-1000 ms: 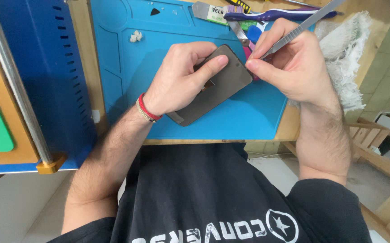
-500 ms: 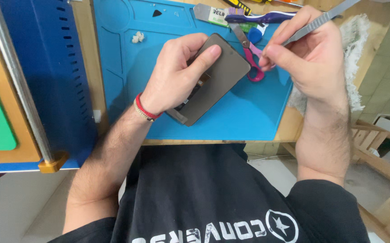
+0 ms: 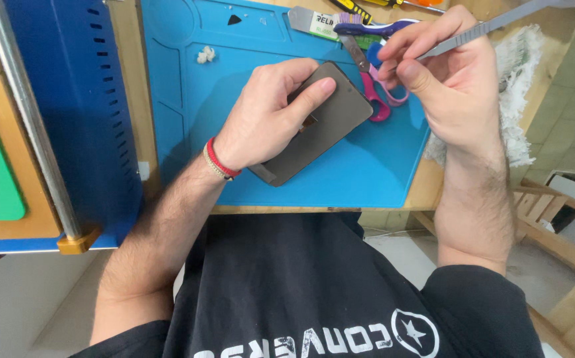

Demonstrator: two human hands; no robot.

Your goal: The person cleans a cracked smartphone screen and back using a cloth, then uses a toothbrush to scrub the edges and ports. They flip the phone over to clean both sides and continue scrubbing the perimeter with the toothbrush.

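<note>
— Blue work mat (image 3: 367, 172) on a wooden bench, the usual clutter along its far edge. Where's the phone?

— Dark phone (image 3: 324, 122) lies flat and slanted near the middle of the mat, pinned under the left hand (image 3: 264, 116), fingers spread over it and the thumb pressed on its upper end.

— And the other hand?

— Right hand (image 3: 450, 86) pinches a slim grey metal pry tool (image 3: 480, 30) between thumb and fingertips. A second ago its tip sat at the phone's far corner; now the hand has lifted off to the right and the tip hangs clear of the edge, above the pink-handled scissors (image 3: 377, 99).

— So prying has paused?

— I'd judge so; the phone itself hasn't shifted much.

— Anything else nearby?

— Purple toothbrush (image 3: 367, 28), a white cloth (image 3: 513, 86) off the mat's right side, a blue perforated panel (image 3: 75, 113) at left.
</note>
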